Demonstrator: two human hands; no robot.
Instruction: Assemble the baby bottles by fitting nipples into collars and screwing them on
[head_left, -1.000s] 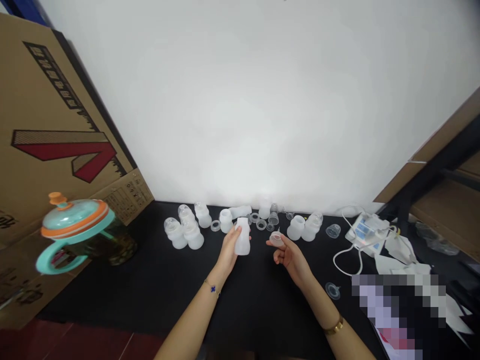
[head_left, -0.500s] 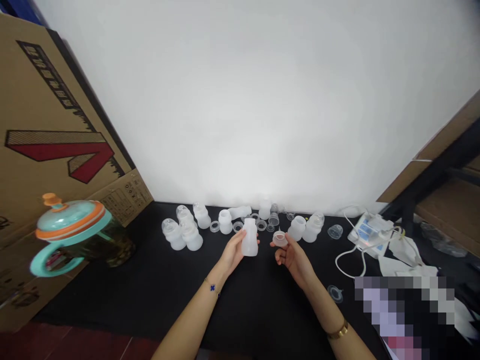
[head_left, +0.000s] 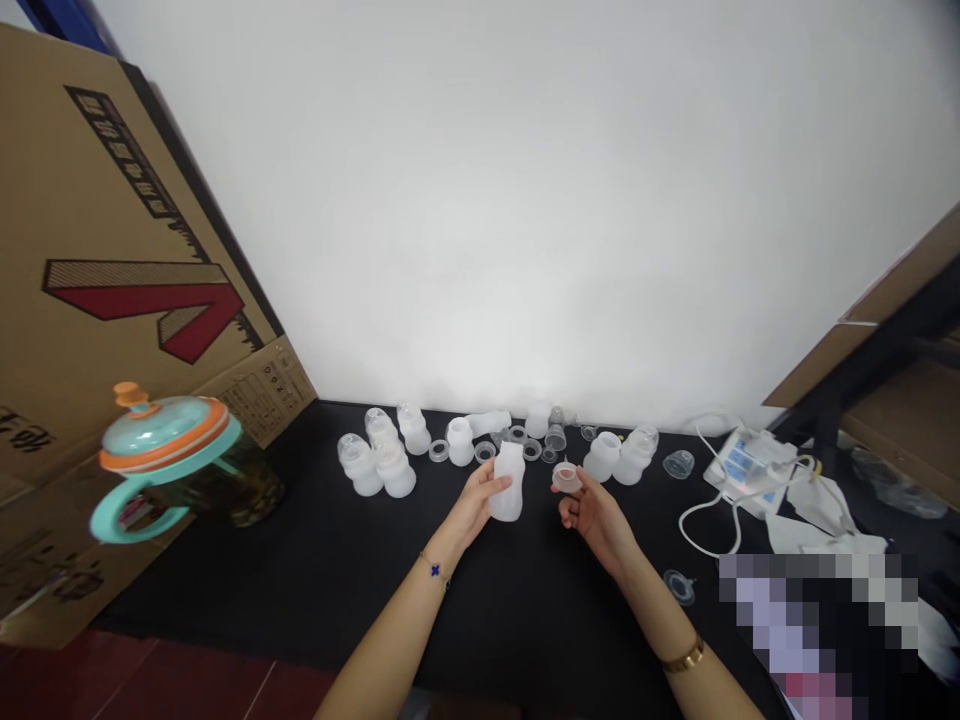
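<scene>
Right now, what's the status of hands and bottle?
Left fingers gripping uncapped bottle. Right fingers holding translucent collar, apart from bottle. Loose rings lie farther back.

A blue-charmed bracelet [head_left: 435, 570] circles the left forearm [head_left: 401, 625], a gold band [head_left: 684, 657] the right [head_left: 646, 600].

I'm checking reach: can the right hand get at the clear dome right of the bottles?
Probably yes: the right hand could pass in front of the capped bottle to the clear dome, but holds a ring.

My black table [head_left: 300, 590] is carrying a teal-handled jug [head_left: 184, 455]. Right of the jug, bottles [head_left: 394, 472] are standing and rings [head_left: 439, 458] lying.
</scene>
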